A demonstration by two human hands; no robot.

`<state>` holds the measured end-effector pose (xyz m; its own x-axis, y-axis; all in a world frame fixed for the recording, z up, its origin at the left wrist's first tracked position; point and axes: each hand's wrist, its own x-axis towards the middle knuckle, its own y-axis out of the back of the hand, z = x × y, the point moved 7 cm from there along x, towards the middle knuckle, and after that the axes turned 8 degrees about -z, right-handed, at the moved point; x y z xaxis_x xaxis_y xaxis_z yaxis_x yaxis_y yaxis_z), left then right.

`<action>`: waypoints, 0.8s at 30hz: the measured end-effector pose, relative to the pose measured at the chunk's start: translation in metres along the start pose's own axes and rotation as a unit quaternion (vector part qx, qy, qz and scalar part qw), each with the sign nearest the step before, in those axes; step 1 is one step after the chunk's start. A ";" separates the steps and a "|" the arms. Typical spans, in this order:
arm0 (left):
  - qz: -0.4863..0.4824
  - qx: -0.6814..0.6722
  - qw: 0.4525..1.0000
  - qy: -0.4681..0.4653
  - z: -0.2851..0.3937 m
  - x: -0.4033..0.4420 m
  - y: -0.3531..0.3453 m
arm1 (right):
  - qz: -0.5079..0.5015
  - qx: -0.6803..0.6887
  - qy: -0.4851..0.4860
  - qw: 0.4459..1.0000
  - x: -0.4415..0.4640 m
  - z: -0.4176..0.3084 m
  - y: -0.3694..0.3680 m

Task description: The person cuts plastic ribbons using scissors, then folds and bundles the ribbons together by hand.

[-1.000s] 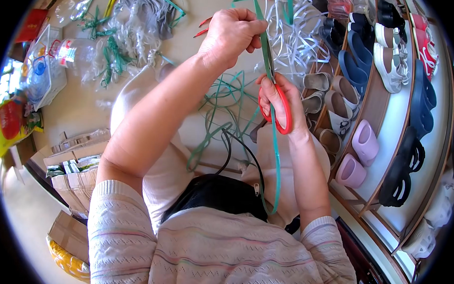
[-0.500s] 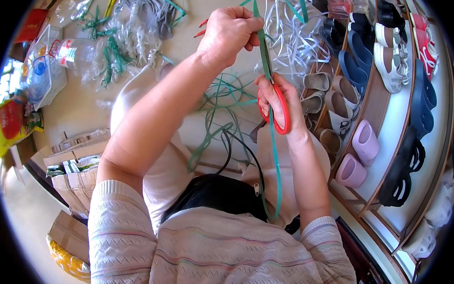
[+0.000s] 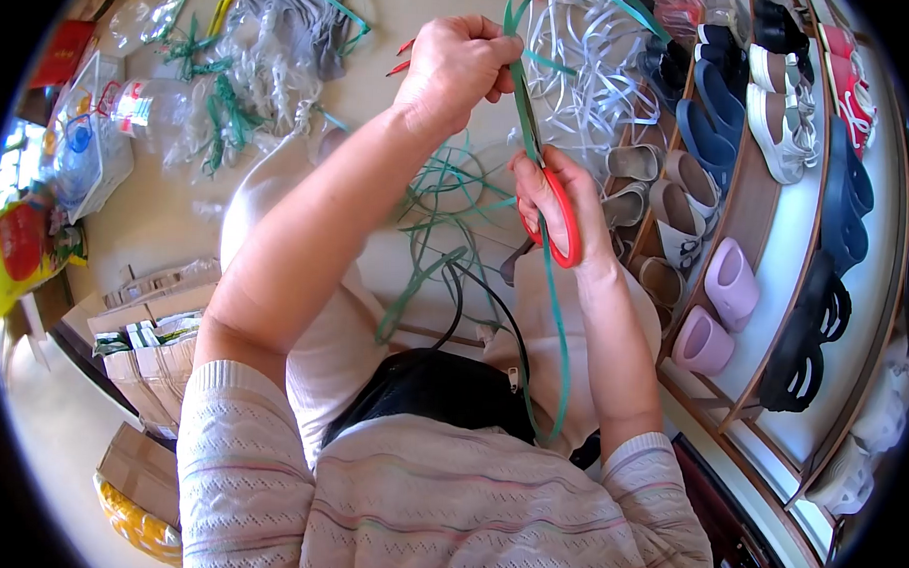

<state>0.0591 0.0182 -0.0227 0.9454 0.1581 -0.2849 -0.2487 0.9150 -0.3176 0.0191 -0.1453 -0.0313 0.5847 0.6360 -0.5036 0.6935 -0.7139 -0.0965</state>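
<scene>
My left hand (image 3: 454, 69) pinches a green strap (image 3: 522, 96) between thumb and finger at the upper middle. Below and to the right, my right hand (image 3: 567, 203) is wrapped round the red handles of the scissors (image 3: 574, 228). The scissor blades lie along the strap between the two hands, and their exact opening is hard to make out. A narrow green strip (image 3: 561, 338) hangs from the scissors in a loop down to my lap. More green strips (image 3: 448, 184) lie tangled on the floor beyond my knees.
White strips (image 3: 592, 68) lie in a heap at the top. Shoe racks (image 3: 752, 209) with slippers and shoes stand on the right. A white basket (image 3: 113, 172) with plastic bottles, clear plastic and green ties are at the upper left. Cardboard boxes (image 3: 151, 374) stand at the lower left.
The green strap above my left hand has swung out to the right and curves differently. My right hand with the scissors has shifted very slightly to the left.
</scene>
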 end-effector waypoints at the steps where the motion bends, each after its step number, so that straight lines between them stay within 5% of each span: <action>1: -0.002 -0.009 1.000 0.002 0.000 -0.001 -0.001 | 0.000 0.007 -0.005 1.000 -0.001 0.000 0.000; 24: 0.041 -0.021 0.999 -0.008 0.016 0.005 0.015 | 0.002 -0.028 -0.012 1.000 -0.002 0.006 0.000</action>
<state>0.0637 0.0390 -0.0143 0.9245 0.2392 -0.2968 -0.3346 0.8822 -0.3312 0.0154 -0.1486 -0.0348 0.5783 0.6255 -0.5238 0.7139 -0.6987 -0.0461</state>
